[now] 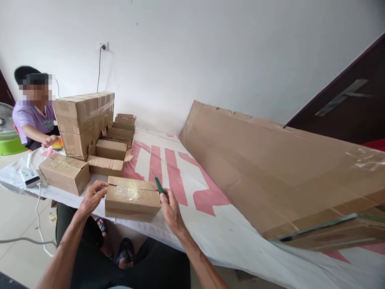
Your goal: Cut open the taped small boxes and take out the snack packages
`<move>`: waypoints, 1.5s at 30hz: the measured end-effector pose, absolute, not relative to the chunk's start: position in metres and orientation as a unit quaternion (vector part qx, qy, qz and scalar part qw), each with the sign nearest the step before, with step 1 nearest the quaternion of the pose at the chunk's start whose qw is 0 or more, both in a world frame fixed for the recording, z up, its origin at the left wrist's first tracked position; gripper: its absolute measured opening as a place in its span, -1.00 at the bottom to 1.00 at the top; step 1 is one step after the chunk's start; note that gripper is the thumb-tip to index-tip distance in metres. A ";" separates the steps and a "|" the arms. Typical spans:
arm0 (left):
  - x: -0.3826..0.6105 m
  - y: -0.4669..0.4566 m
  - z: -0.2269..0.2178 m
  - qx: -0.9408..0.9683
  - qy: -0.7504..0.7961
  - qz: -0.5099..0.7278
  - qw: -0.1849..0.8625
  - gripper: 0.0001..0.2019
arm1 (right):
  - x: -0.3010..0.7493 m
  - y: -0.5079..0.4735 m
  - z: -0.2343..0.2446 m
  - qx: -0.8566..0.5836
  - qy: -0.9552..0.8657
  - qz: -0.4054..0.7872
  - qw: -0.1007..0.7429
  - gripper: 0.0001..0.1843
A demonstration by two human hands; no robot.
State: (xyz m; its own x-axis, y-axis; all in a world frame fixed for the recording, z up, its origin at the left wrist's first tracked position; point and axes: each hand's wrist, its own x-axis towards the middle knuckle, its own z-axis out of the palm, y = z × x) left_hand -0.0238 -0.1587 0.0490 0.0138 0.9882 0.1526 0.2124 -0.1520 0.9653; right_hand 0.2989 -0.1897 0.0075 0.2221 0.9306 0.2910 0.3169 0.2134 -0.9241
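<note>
A small taped cardboard box (132, 196) lies at the near edge of a table covered with a white and pink sheet (180, 180). My left hand (94, 194) rests against the box's left end, fingers curled on its top corner. My right hand (170, 206) is closed round a green-handled cutter (158, 184), whose tip touches the box's right top edge by the tape seam.
Another sealed small box (64, 172) lies to the left, with open boxes (110, 154) and a taller stack of taped boxes (84, 120) behind. A large flattened cardboard sheet (270, 160) fills the right. A person in a purple shirt (33, 118) sits at the far left. A white device (29, 176) with cable lies by the edge.
</note>
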 end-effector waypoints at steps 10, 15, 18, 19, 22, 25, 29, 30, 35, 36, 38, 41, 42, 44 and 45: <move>-0.030 -0.171 0.052 0.612 0.489 0.446 0.433 -0.54 | 0.297 -0.196 -0.001 -0.557 -0.554 0.269 0.557 -0.47; -0.029 -0.174 0.057 0.580 0.484 0.454 0.472 -0.56 | 0.296 -0.203 -0.003 -0.553 -0.560 0.245 0.567 -0.49; -0.028 -0.171 0.053 0.578 0.479 0.484 0.450 -0.62 | 0.295 -0.207 -0.002 -0.548 -0.562 0.240 0.572 -0.50; -0.028 -0.170 0.051 0.586 0.475 0.491 0.436 -0.64 | 0.295 -0.208 -0.002 -0.548 -0.562 0.237 0.572 -0.50; -0.030 -0.167 0.045 0.621 0.473 0.484 0.395 -0.67 | 0.295 -0.210 -0.003 -0.550 -0.566 0.231 0.569 -0.51; -0.033 -0.169 0.045 0.645 0.485 0.459 0.371 -0.67 | 0.300 -0.210 -0.001 -0.551 -0.578 0.230 0.557 -0.51; -0.034 -0.177 0.052 0.655 0.491 0.440 0.369 -0.64 | 0.314 -0.210 0.025 -0.549 -0.610 0.226 0.525 -0.49; -0.033 -0.180 0.055 0.658 0.490 0.436 0.371 -0.63 | 0.317 -0.211 0.037 -0.547 -0.623 0.229 0.509 -0.50; -0.032 -0.189 0.063 0.670 0.476 0.423 0.382 -0.61 | 0.316 -0.213 0.102 -0.502 -0.723 0.276 0.386 -0.58; -0.033 -0.190 0.064 0.671 0.476 0.421 0.381 -0.61 | 0.313 -0.213 0.111 -0.483 -0.744 0.286 0.362 -0.61; -0.034 -0.192 0.064 0.676 0.480 0.414 0.377 -0.61 | 0.305 -0.210 0.125 -0.449 -0.778 0.296 0.324 -0.66; -0.035 -0.192 0.063 0.683 0.487 0.400 0.371 -0.61 | 0.294 -0.203 0.136 -0.422 -0.809 0.282 0.296 -0.67; -0.035 -0.192 0.063 0.684 0.488 0.396 0.369 -0.61 | 0.291 -0.200 0.139 -0.415 -0.817 0.275 0.290 -0.68; -0.035 -0.192 0.062 0.685 0.490 0.394 0.368 -0.60 | 0.286 -0.195 0.145 -0.403 -0.833 0.264 0.274 -0.70; -0.035 -0.192 0.062 0.684 0.491 0.395 0.366 -0.60 | 0.284 -0.193 0.149 -0.396 -0.840 0.259 0.266 -0.71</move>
State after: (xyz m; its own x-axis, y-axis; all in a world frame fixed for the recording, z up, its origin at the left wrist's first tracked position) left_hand -0.0345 -0.1924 0.0624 0.2050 0.9620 0.1805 0.3835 -0.2486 0.8895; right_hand 0.2838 -0.1926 0.1487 -0.5446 0.8032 0.2413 0.5278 0.5518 -0.6457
